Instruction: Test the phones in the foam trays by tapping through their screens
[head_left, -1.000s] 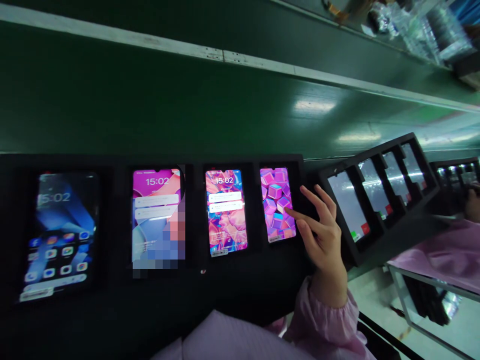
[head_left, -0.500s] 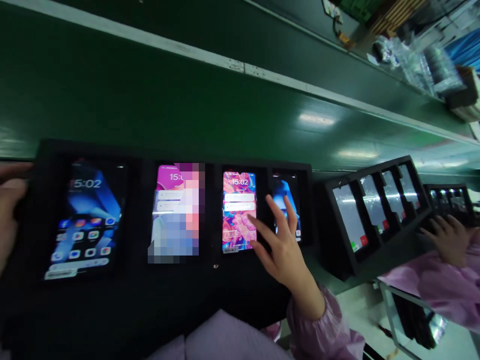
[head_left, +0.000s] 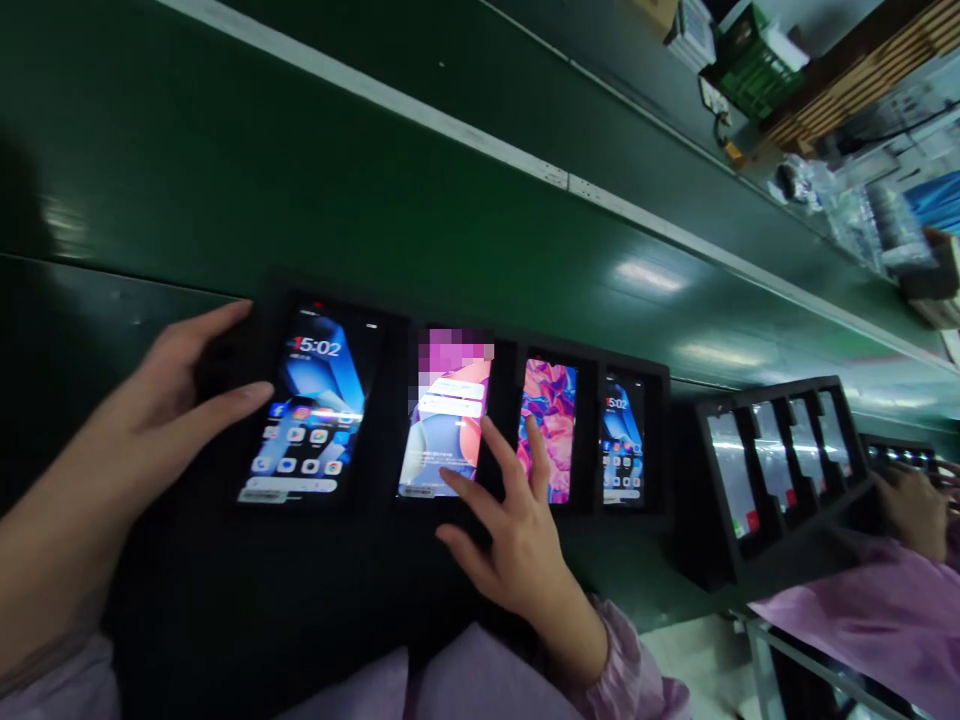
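Observation:
A black tilted phone holder lies across the front, with several lit smartphones in its slots. My left hand grips the holder's left end, thumb over the front near the leftmost phone, which shows 15:02 and app icons. Fingers spread, my right hand reaches over the second phone, its index fingertip at the lower part of the screen. That phone's picture is partly pixelated. To its right are a phone with a pink and blue wallpaper and one with app icons.
A second black holder with several grey-screened phones stands to the right. Beyond it are a co-worker's hand and pink sleeve. A pale strip crosses the green bench; plastic-wrapped items and a green crate lie farther back.
My right hand has moved from the third phone to the second. The third phone's notification boxes are gone, and the fourth shows app icons. The view has shifted left, showing more of my left hand.

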